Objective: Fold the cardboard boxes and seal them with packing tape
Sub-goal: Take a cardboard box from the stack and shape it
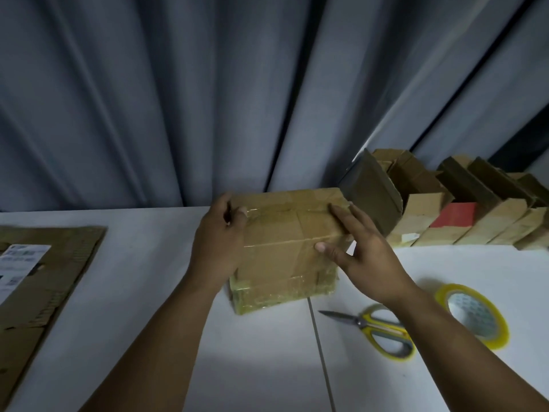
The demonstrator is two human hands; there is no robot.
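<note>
A closed cardboard box (282, 248) with clear tape across its top and sides stands on the white table (142, 278) at the centre. My left hand (218, 242) grips its left edge, thumb on the taped top, fingers down the side. My right hand (359, 248) lies on the box's right top edge with fingers straight, pressing the tape. A roll of yellowish packing tape (472, 315) lies flat at the right. Yellow-handled scissors (374, 328) lie in front of the box, partly under my right forearm.
A flattened cardboard sheet with a white label (32, 278) covers the table's left edge. Several folded and open boxes (445, 212), one with a red face, are stacked at the back right. Grey curtains (178, 99) hang behind the table.
</note>
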